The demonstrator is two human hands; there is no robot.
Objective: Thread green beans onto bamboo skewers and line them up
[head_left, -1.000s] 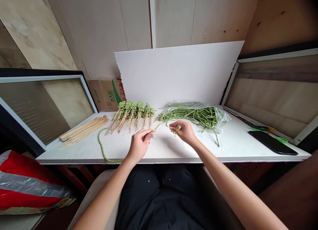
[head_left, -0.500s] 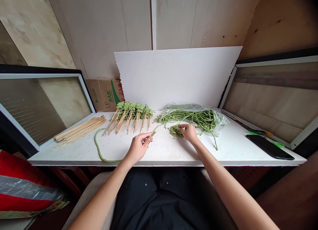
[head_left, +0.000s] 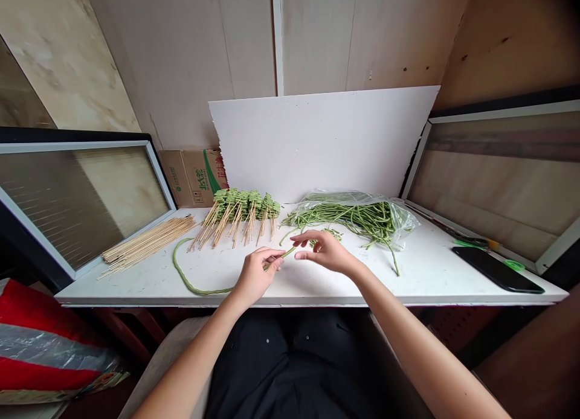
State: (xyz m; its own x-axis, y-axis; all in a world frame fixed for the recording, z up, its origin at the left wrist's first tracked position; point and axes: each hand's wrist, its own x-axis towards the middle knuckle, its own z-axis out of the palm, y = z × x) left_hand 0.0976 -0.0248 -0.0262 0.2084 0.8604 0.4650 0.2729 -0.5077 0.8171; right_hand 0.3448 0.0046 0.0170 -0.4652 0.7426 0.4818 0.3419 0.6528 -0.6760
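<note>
My left hand (head_left: pixel 256 275) pinches one end of a long green bean (head_left: pixel 189 282) that curls leftward across the white table (head_left: pixel 421 274). My right hand (head_left: pixel 324 250) hovers just right of it, fingers half curled and reaching toward the bean's tip, holding nothing that I can make out. Behind the right hand lies a small heap of bean trimmings (head_left: pixel 330 233). Further back, a clear plastic bag of long beans (head_left: pixel 357 214) lies open. Finished bean skewers (head_left: pixel 240 206) are fanned out at the back centre.
A pile of bare bamboo sticks (head_left: pixel 145 243) lies at the left. A black phone (head_left: pixel 497 269) and green-handled scissors (head_left: pixel 471 241) sit at the right. A white board (head_left: pixel 321 141) leans at the back beside a cardboard box (head_left: pixel 193 176). Glass-fronted frames flank both sides.
My right hand left the trimmings heap and came back toward my left hand and the bean's tip. My left hand stayed pinched on the bean.
</note>
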